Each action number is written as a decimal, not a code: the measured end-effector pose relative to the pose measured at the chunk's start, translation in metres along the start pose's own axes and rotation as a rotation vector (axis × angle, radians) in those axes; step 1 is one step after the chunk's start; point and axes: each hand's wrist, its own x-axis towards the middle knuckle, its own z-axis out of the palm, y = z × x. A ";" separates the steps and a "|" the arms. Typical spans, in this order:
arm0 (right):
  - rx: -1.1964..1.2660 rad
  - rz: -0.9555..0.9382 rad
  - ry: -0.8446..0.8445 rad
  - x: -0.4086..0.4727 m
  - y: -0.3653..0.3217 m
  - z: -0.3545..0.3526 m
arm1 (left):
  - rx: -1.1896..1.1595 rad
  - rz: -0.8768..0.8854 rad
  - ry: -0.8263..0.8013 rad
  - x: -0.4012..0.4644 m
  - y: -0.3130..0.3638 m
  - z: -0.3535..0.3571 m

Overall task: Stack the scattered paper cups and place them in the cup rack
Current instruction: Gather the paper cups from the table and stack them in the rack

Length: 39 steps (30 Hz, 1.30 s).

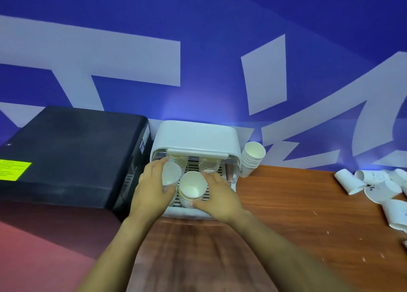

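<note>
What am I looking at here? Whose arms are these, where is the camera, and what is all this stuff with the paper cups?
There is no robot here: these are a person's two bare arms, filmed by a wide-angle camera worn on the head, looking forward and down. That is why the blue wall seems to curve.

The left hand holds a single paper cup. The right hand grips a stack of paper cups, and both are at the open front of the white cup rack, which stands on a wooden table. More cups seem to sit deeper inside it, but they are blurred.

Another stack leans beside the rack on its right. Loose cups lie scattered at the table's far right. A black box with a yellow label stands to the rack's left.
</note>
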 end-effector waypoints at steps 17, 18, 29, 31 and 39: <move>0.024 0.094 -0.114 -0.043 0.051 -0.019 | 0.100 0.075 -0.122 -0.041 0.033 0.025; 0.026 0.108 -0.117 -0.051 0.056 -0.020 | 0.067 0.105 -0.125 -0.047 0.038 0.030; 0.097 0.114 -0.013 -0.136 0.126 -0.060 | 0.008 0.128 -0.190 -0.106 0.109 0.080; 0.096 0.107 0.006 -0.157 0.151 -0.074 | 0.006 0.138 -0.188 -0.118 0.131 0.099; 0.090 0.198 0.007 -0.265 0.296 -0.138 | 0.024 0.181 -0.249 -0.182 0.247 0.212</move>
